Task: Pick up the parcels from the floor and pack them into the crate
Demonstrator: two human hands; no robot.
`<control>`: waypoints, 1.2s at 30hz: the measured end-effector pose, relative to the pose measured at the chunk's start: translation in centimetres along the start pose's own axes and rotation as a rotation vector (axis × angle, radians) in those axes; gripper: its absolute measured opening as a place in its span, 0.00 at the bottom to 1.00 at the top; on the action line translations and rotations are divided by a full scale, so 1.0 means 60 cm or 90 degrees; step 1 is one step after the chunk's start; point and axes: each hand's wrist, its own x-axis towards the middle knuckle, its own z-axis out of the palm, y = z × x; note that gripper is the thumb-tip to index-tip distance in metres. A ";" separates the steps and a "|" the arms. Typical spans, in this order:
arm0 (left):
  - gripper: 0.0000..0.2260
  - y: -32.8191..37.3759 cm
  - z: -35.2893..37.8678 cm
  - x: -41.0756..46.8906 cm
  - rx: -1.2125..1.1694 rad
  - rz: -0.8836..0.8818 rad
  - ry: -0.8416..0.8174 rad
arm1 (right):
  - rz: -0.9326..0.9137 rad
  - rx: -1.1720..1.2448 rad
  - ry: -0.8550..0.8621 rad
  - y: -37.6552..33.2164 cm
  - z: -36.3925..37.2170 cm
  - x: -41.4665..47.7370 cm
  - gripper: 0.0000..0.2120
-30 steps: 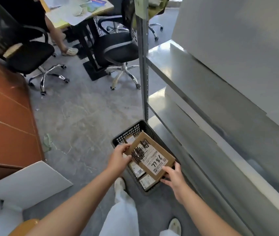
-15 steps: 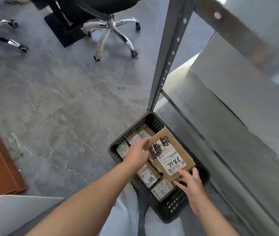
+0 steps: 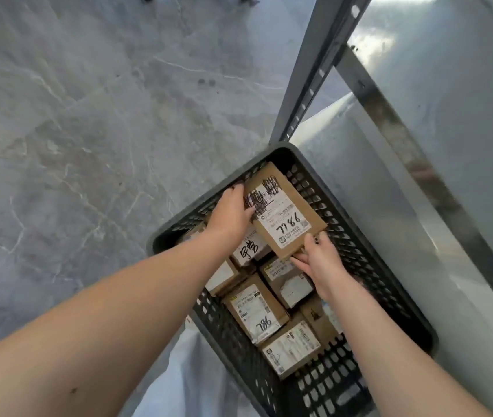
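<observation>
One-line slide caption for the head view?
Left hand and right hand hold a labelled parcel over the part-filled black crate.

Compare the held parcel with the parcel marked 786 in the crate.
The held parcel is gripped by left hand and right hand at the far end of the crate; the 786 parcel lies untouched inside. The held parcel's label reads 7786 with black scribbles; the 786 parcel's has none. Both are brown cardboard, white-labelled.
</observation>
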 end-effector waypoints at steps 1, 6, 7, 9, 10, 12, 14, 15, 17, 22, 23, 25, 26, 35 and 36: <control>0.20 -0.009 0.012 0.004 0.017 0.012 0.022 | 0.007 0.003 0.013 0.004 0.011 0.016 0.22; 0.29 -0.036 0.048 0.018 0.235 0.079 0.066 | 0.043 -0.002 0.131 0.034 0.061 0.053 0.19; 0.30 -0.038 0.049 0.020 0.273 0.090 0.074 | 0.031 -0.021 0.153 0.039 0.066 0.056 0.18; 0.29 -0.036 0.046 0.023 0.343 0.100 0.068 | 0.007 -0.059 0.182 0.043 0.064 0.063 0.20; 0.28 -0.031 0.043 0.024 0.393 0.103 0.054 | 0.006 -0.064 0.185 0.041 0.060 0.063 0.23; 0.28 -0.017 0.039 0.032 0.492 0.105 0.011 | 0.041 -0.069 0.174 0.031 0.048 0.064 0.27; 0.26 0.004 0.026 0.043 0.550 0.101 -0.048 | 0.085 -0.107 0.136 0.014 0.040 0.058 0.23; 0.22 0.014 0.017 0.046 0.553 0.094 -0.078 | 0.092 -0.125 0.131 0.003 0.038 0.052 0.21; 0.17 0.030 -0.006 0.045 0.510 0.077 -0.110 | 0.082 -0.153 0.137 -0.024 0.040 0.027 0.19; 0.15 0.087 -0.078 -0.037 0.439 0.208 -0.058 | -0.113 -0.271 0.138 -0.103 0.050 -0.118 0.20; 0.15 0.108 -0.097 -0.055 0.442 0.236 -0.058 | -0.149 -0.299 0.131 -0.127 0.051 -0.156 0.20; 0.16 0.156 -0.145 -0.100 0.408 0.265 -0.052 | -0.217 -0.336 0.120 -0.181 0.047 -0.235 0.19; 0.17 0.179 -0.171 -0.123 0.384 0.288 -0.032 | -0.250 -0.337 0.127 -0.208 0.043 -0.274 0.18; 0.25 0.360 -0.443 -0.399 0.359 0.324 0.183 | -0.436 -0.300 0.228 -0.307 -0.029 -0.655 0.23; 0.26 0.374 -0.468 -0.437 0.369 0.347 0.198 | -0.443 -0.303 0.239 -0.298 -0.045 -0.698 0.23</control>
